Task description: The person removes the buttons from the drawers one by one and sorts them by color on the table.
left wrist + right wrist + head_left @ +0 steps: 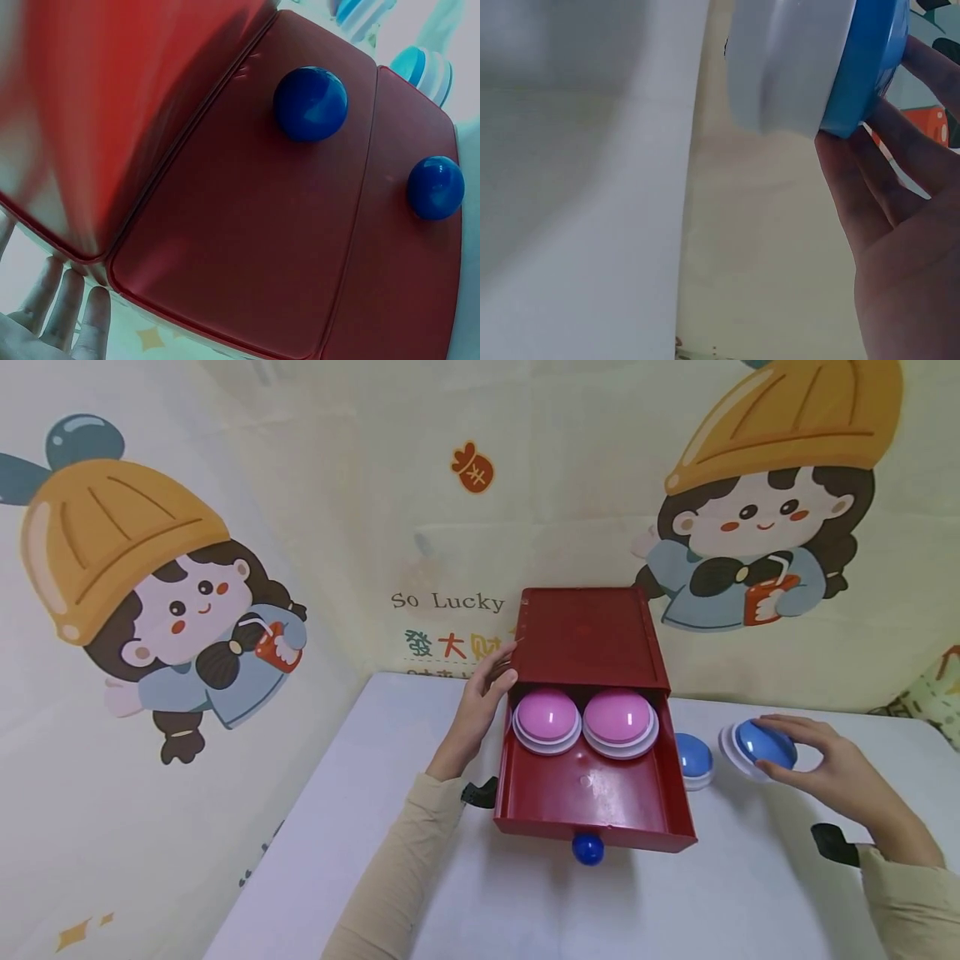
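Observation:
My right hand (851, 777) holds a round blue push button (767, 744) with a white base by its rim, tilted above the white table. The right wrist view shows the fingers (885, 161) around the blue cap (866, 71). At the left side of a red drawer box (592, 639), my left hand (474, 714) touches the wall with fairly straight fingers. The box's top drawer (585, 793) is pulled out. Inside sit two pink push buttons (547, 717) on white bases, side by side at the back. Another blue push button (693, 758) rests on the table, right of the drawer.
A blue ball knob (588, 849) projects from the open drawer's front. Lower drawer fronts with blue knobs (310, 104) appear in the left wrist view. The white table (360, 760) meets a cartoon-printed backdrop (420, 543) behind.

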`<state>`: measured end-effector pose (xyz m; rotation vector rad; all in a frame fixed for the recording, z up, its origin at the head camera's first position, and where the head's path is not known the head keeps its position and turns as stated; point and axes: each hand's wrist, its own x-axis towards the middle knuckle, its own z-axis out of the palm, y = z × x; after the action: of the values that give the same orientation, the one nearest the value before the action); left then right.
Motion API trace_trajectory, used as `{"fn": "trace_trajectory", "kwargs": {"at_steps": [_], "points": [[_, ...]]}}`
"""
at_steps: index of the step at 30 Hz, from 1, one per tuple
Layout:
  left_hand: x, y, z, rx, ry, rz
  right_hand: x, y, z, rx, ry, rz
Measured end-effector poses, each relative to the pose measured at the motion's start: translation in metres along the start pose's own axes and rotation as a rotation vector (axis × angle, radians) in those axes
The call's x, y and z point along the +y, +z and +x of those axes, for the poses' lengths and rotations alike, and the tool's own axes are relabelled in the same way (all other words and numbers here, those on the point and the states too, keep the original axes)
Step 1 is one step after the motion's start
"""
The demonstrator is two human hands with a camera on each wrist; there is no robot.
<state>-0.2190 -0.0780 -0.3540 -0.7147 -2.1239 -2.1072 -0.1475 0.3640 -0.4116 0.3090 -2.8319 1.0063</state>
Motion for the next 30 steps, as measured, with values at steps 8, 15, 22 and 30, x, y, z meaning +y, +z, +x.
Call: {"fn": "trace_trajectory", "kwargs": {"at_steps": [8,15,22,30], "points": [[-0.002,0.001,0.001,0.020,0.018,-0.015,0.009,0.006,0.000,-0.039,0.028,-0.018],[-0.002,0.000,0.000,0.009,0.019,-0.014,0.016,0.012,0.000,-0.041,-0.007,-0.003],[-0.003,-0.001,0.001,0.007,0.016,-0.010,0.021,0.016,0.002,-0.058,-0.008,-0.004],[-0.003,0.000,0.001,0.001,0.016,-0.004,0.024,0.021,0.001,-0.110,0.026,-0.007]]}}
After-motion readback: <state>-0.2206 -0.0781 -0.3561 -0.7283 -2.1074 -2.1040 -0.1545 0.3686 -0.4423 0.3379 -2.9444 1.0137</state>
